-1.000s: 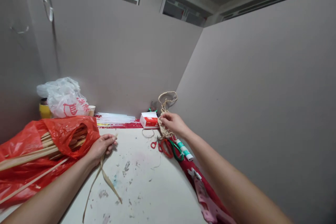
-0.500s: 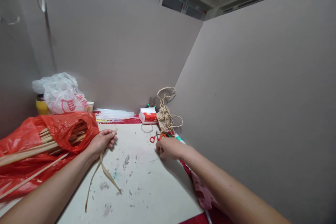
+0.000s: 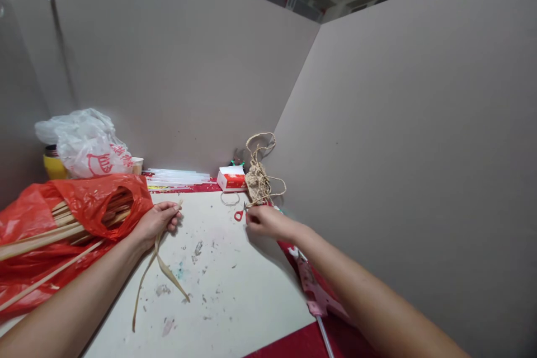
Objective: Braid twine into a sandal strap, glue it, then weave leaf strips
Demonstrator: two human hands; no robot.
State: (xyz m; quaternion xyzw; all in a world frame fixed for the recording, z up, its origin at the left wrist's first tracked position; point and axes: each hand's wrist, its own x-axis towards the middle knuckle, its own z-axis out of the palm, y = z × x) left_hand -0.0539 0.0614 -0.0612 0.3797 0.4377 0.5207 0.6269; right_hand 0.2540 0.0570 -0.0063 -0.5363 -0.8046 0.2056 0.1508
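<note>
Pale, dried leaf strips (image 3: 170, 273) hang from my left hand (image 3: 161, 222), whose closed fingers pinch them near the top; the lower ends trail over the white board. Over on the right, my right hand (image 3: 268, 222) is closed at the small red-handled scissors (image 3: 239, 216). One red loop and part of the blades show beside the fingertips; the other loop is hidden by the hand. Just beyond that hand lies a bundle of tan twine (image 3: 258, 182).
A red plastic bag (image 3: 29, 207) of dried strips lies left, a white plastic bag (image 3: 90, 142) behind it. Clear sticks (image 3: 176, 177), a red-white box (image 3: 231, 179) and a wire ring (image 3: 230, 199) line the back. A pink glue gun (image 3: 312, 291) rests at right. Grey panels (image 3: 398, 151) enclose the table.
My right hand has moved slightly up to the scissors and now covers one of their loops. My left hand still holds the strips. The view has shifted a little.
</note>
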